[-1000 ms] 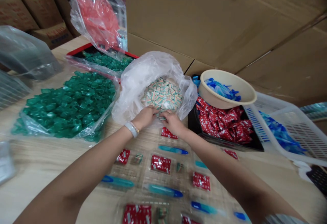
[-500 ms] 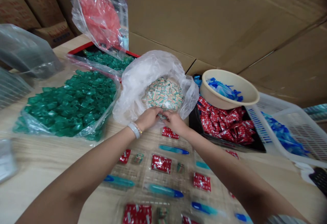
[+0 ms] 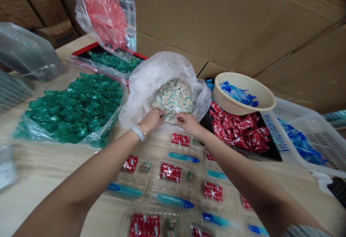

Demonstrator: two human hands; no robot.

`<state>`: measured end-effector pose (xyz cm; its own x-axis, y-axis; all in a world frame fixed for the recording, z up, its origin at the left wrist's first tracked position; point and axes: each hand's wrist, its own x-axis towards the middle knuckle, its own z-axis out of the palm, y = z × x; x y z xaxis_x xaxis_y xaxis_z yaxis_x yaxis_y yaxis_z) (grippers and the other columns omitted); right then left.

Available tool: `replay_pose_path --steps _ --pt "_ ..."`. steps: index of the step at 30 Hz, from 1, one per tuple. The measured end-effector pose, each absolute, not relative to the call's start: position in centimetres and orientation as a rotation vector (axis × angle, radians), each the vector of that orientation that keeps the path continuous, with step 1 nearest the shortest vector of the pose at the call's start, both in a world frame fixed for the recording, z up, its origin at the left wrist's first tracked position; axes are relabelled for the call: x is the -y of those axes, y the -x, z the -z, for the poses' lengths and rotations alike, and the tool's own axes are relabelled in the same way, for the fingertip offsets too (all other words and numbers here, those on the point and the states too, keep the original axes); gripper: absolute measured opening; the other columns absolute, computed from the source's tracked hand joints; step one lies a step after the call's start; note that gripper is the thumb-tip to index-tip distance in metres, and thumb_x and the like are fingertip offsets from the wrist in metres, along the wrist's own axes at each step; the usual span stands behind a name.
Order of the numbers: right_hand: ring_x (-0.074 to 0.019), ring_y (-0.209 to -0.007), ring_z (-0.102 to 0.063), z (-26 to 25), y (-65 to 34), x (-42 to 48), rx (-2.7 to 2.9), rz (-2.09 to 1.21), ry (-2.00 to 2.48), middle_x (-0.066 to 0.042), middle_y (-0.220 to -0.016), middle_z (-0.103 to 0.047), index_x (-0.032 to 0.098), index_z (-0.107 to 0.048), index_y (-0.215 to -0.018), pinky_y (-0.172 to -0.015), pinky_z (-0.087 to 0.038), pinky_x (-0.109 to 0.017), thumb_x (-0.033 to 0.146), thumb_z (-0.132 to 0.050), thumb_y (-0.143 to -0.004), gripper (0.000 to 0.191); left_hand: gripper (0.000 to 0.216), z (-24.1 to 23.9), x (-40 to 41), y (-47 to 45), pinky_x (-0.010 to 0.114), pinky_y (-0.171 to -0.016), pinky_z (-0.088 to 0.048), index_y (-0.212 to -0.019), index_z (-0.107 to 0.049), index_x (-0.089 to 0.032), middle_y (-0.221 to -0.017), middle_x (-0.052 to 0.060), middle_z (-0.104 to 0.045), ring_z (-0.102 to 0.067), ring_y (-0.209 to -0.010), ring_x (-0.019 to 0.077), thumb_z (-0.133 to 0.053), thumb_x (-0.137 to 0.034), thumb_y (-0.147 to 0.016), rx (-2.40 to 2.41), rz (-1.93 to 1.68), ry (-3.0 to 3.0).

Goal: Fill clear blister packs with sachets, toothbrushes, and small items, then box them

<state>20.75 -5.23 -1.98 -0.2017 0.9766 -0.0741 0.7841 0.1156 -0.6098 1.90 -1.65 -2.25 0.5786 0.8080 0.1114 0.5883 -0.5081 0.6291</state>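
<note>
My left hand (image 3: 152, 119) and my right hand (image 3: 187, 121) both reach into the near edge of an open white plastic bag (image 3: 146, 82) filled with small striped wrapped candies (image 3: 173, 98). Fingertips of both hands pinch candies at the pile's front edge. A white bracelet sits on my left wrist. In front of the bag lie clear plastic trays (image 3: 167, 183) holding red sachets (image 3: 170, 172), blue-teal sticks (image 3: 183, 157) and small striped candies.
A bag of green candies (image 3: 70, 109) lies left. A pink-filled bag (image 3: 105, 13) stands over a red tray (image 3: 113, 60) behind. A beige bowl (image 3: 243, 93) with blue items sits over a black bin of red sachets (image 3: 240, 129). White baskets (image 3: 310, 136) are right; cardboard boxes (image 3: 229, 17) behind.
My hands have shifted slightly up into the bag's edge and spread a little apart. The view has drifted slightly; a red sachet below my right hand shows more fully.
</note>
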Motion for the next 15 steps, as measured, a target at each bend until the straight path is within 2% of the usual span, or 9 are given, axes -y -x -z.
replay_pose_path --steps 3,6,10,15 --pt "-0.0142 -0.075 -0.055 2.3 -19.8 4.3 2.135 -0.837 1.689 -0.004 -0.083 -0.063 0.015 -0.062 -0.09 -0.073 -0.042 -0.027 0.007 -0.052 -0.07 0.024 0.026 2.3 1.7 -2.1 0.026 -0.08 -0.043 -0.088 -0.066 -0.012 -0.087 0.007 -0.066 -0.058 -0.081 0.017 -0.046 -0.011 -0.071 -1.113 -0.475 -2.27" --pt "-0.0175 -0.084 -0.055 2.6 -18.9 4.2 2.236 -0.673 1.751 -0.006 -0.089 -0.062 0.017 -0.064 -0.09 -0.08 -0.04 -0.029 0.006 -0.052 -0.069 0.026 0.026 2.4 1.7 -2.1 0.027 -0.08 -0.043 -0.089 -0.066 -0.013 -0.086 0.007 -0.066 -0.058 -0.081 0.017 -0.047 -0.01 -0.07 -1.124 -0.444 -2.261" --pt "-0.0168 -0.083 -0.052 2.6 -18.4 5.1 2.274 -0.438 1.836 -0.006 -0.086 -0.058 0.018 -0.063 -0.087 -0.078 -0.04 -0.028 0.006 -0.051 -0.07 0.024 0.026 2.3 1.8 -2.0 0.027 -0.082 -0.043 -0.089 -0.066 -0.013 -0.09 0.008 -0.066 -0.058 -0.085 0.0172 -0.049 -0.009 -0.07 -1.113 -0.457 -2.247" --pt "-0.0168 -0.086 -0.049 1.7 -18.0 6.3 2.335 -0.346 1.812 -0.007 -0.091 -0.052 0.016 -0.059 -0.086 -0.077 -0.04 -0.027 0.004 -0.048 -0.069 0.023 0.027 1.5 2.4 -2.5 0.027 -0.079 -0.043 -0.093 -0.065 -0.013 -0.093 0.009 -0.065 -0.057 -0.085 0.0169 -0.045 -0.011 -0.076 -1.104 -0.352 -2.338"
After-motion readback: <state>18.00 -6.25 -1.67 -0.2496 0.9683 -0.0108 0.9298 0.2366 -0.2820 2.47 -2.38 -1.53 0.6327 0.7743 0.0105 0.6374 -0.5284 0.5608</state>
